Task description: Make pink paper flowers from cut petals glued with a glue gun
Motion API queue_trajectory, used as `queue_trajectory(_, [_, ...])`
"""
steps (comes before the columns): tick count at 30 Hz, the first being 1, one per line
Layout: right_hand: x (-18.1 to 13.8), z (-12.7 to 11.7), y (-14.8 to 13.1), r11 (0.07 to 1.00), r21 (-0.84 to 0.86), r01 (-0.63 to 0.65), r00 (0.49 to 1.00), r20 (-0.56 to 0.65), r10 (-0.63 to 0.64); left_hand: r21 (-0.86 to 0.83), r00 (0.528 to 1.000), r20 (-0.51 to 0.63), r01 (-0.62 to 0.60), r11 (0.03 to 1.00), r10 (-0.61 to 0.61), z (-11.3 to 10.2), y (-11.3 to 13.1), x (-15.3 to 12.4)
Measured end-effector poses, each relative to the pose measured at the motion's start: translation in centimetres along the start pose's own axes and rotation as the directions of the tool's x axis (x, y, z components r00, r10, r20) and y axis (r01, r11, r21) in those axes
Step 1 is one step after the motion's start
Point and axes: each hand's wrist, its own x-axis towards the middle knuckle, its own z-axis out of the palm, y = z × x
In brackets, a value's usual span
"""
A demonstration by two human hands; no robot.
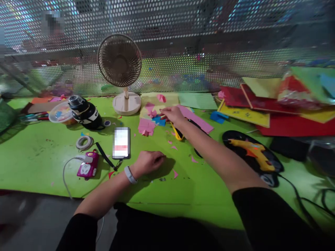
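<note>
right hand (173, 115) outstretched, left hand (148, 162) curled

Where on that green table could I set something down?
Mainly at left: the bare stretch of table bounded by the basket, bowl and white cable. A smaller patch lies along the front edge, between the left hand and right sleeve. It's crowded around the right hand, with paper scraps, and far right, by the glue gun.
</note>
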Motion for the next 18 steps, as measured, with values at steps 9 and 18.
queue_trajectory(9, [1.6, 3.2, -0.2, 0.996, -0.083, 0.015, 0.999, 0.042, -0.012, -0.091, 0.999, -0.041, 0.006, 0.996, -0.010, -0.3, 0.3, -0.2])
queue_trajectory(18, [-11.0, -2.5, 4.4, 0.536, -0.287, 0.794, 0.607, 0.351, -0.713, -0.762, 0.880, -0.322, -0.021, 0.647, -0.350, -2.5, -1.0, 1.6])
